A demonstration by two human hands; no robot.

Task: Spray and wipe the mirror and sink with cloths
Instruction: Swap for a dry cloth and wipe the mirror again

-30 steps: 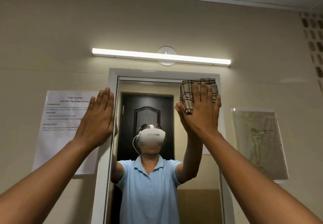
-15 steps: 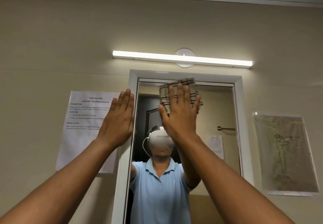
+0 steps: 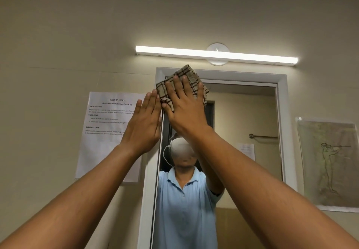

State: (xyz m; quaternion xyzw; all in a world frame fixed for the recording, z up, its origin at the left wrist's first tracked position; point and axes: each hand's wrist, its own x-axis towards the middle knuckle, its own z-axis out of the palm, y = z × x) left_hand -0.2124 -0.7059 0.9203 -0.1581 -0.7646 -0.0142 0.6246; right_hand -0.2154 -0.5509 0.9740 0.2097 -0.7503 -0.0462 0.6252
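A tall mirror in a white frame hangs on the beige wall. My right hand lies flat on a folded brown checked cloth and presses it against the mirror's top left corner, partly over the frame. My left hand rests flat with fingers straight on the frame's left edge and the wall, just left of the cloth, holding nothing. The sink and any spray bottle are out of view.
A lit tube lamp sits above the mirror. A printed task sheet is taped left of the frame, a sketch poster to the right. The mirror reflects a person in a light blue shirt.
My right hand slid the cloth leftward along the top of the mirror, from its right side to its top left corner. My left hand stayed on the left frame edge.
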